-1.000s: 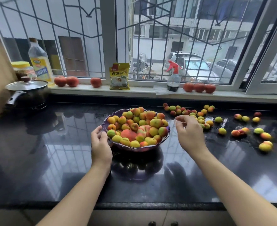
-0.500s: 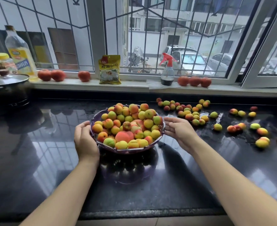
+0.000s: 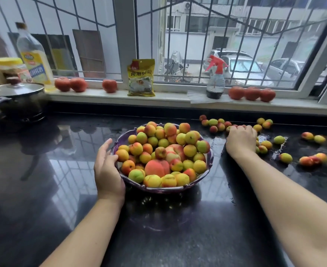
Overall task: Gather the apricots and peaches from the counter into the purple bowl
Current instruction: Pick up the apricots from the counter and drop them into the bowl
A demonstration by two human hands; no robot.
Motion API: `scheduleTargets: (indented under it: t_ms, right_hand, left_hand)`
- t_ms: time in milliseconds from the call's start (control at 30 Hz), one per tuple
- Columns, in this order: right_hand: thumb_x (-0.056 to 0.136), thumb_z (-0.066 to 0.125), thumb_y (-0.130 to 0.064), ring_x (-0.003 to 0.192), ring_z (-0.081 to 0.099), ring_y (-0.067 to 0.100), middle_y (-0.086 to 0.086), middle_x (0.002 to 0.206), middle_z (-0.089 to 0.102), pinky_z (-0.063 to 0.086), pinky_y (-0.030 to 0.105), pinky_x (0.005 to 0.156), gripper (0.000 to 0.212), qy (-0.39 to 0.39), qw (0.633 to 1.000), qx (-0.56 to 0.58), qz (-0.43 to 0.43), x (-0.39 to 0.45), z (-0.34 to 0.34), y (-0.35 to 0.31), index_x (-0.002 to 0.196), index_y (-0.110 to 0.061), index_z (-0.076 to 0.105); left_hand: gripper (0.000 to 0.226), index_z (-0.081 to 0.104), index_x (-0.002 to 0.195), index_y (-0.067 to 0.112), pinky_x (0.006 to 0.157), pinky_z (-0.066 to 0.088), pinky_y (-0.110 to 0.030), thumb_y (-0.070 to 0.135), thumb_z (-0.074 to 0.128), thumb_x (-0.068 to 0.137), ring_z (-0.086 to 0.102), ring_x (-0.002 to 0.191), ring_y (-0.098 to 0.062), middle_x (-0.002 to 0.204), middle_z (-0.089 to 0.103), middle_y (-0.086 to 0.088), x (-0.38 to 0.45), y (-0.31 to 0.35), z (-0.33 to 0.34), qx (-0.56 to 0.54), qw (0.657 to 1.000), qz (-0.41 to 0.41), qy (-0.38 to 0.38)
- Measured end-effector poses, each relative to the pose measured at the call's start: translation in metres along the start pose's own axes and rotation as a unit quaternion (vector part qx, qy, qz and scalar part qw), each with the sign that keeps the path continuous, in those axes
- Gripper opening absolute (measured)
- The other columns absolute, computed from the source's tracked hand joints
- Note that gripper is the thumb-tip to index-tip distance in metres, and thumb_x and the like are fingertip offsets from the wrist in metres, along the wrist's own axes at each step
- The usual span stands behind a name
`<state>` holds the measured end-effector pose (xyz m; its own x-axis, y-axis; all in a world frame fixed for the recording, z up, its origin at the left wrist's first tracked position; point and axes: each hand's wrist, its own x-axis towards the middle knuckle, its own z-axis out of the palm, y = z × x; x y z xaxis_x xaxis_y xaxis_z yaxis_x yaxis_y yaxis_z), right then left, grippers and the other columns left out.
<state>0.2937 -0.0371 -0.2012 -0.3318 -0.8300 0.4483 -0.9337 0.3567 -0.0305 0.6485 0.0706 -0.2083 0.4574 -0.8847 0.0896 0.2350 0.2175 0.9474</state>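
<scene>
Purple bowl (image 3: pixel 207 171): middle of dark counter (image 3: pixel 43 189), heaped above rim; likely heavy, fruit may roll off; best held under the rim, both sides.
Left hand (image 3: pixel 107 171): fingers spread, cupped against bowl's left wall, steadying.
Right hand (image 3: pixel 240 141): palm down on loose cluster right of bowl; curled, but closed on fruit or not, cannot tell.
Peach (image 3: pixel 156 167): in bowl, front; soft, bruises easily.
Apricots (image 3: pixel 286 158): scattered on wet counter, right side; small, light, probably slippery; scoop gently, several together.
</scene>
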Motion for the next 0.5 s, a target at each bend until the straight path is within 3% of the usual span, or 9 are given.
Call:
scheduleTargets:
  t_ms: [100, 167, 233, 300, 367, 500]
  right_hand:
    - [0.096, 0.057, -0.035, 0.109, 0.054, 0.038, 0.016, 0.109, 0.070, 0.045, 0.044, 0.094, 0.031, 0.025, 0.976, 0.214, 0.035, -0.015, -0.024, -0.011, 0.111, -0.010, 0.069]
    - [0.095, 0.061, -0.040, 0.101, 0.061, 0.028, 0.005, 0.100, 0.073, 0.052, 0.042, 0.088, 0.029, 0.059, 0.916, 0.396, 0.017, -0.040, -0.059, -0.020, 0.107, -0.017, 0.071]
    - [0.094, 0.066, -0.036, 0.094, 0.067, 0.015, -0.006, 0.094, 0.073, 0.054, 0.031, 0.083, 0.017, 0.061, 0.857, 0.510, -0.034, -0.074, -0.097, -0.026, 0.102, -0.022, 0.072]
    - [0.094, 0.069, -0.031, 0.096, 0.066, 0.009, -0.011, 0.097, 0.071, 0.051, 0.023, 0.084, 0.010, 0.023, 0.846, 0.521, -0.108, -0.107, -0.124, -0.033, 0.101, -0.025, 0.072]
    - [0.091, 0.072, -0.031, 0.101, 0.061, 0.007, -0.016, 0.098, 0.067, 0.046, 0.019, 0.087, 0.016, -0.014, 0.868, 0.467, -0.167, -0.126, -0.130, -0.041, 0.105, -0.026, 0.073]
    - [0.090, 0.073, -0.027, 0.106, 0.051, 0.009, -0.022, 0.095, 0.058, 0.035, 0.005, 0.085, 0.024, -0.016, 0.903, 0.387, -0.187, -0.137, -0.122, -0.058, 0.113, -0.022, 0.073]
  left_hand:
    - [0.042, 0.061, 0.140, 0.024, 0.099, 0.055, -0.032, 0.010, 0.042, 0.105, 0.064, 0.116, -0.007, 0.122, 0.065, 0.015, 0.000, 0.000, -0.002, -0.002, 1.000, -0.001, -0.003]
    - [0.052, 0.061, 0.143, 0.021, 0.105, 0.055, -0.036, 0.022, 0.047, 0.093, 0.063, 0.123, -0.011, 0.128, 0.066, 0.009, -0.001, -0.001, -0.002, 0.001, 1.000, -0.003, -0.005]
    - [0.067, 0.061, 0.147, 0.019, 0.109, 0.055, -0.040, 0.029, 0.046, 0.083, 0.063, 0.129, -0.017, 0.136, 0.065, 0.002, 0.000, -0.002, -0.002, 0.002, 1.000, -0.013, -0.002]
    - [0.070, 0.060, 0.149, 0.018, 0.112, 0.054, -0.043, 0.031, 0.044, 0.082, 0.062, 0.131, -0.019, 0.140, 0.064, -0.002, 0.000, -0.002, -0.002, 0.008, 1.000, -0.015, -0.001]
    - [0.072, 0.060, 0.150, 0.016, 0.113, 0.053, -0.045, 0.031, 0.044, 0.081, 0.061, 0.133, -0.021, 0.142, 0.064, -0.003, -0.001, -0.002, -0.002, 0.009, 1.000, -0.016, -0.004]
    - [0.070, 0.061, 0.148, 0.017, 0.115, 0.052, -0.047, 0.032, 0.044, 0.082, 0.060, 0.135, -0.022, 0.142, 0.064, -0.003, -0.001, -0.001, -0.005, 0.021, 0.999, -0.019, -0.016]
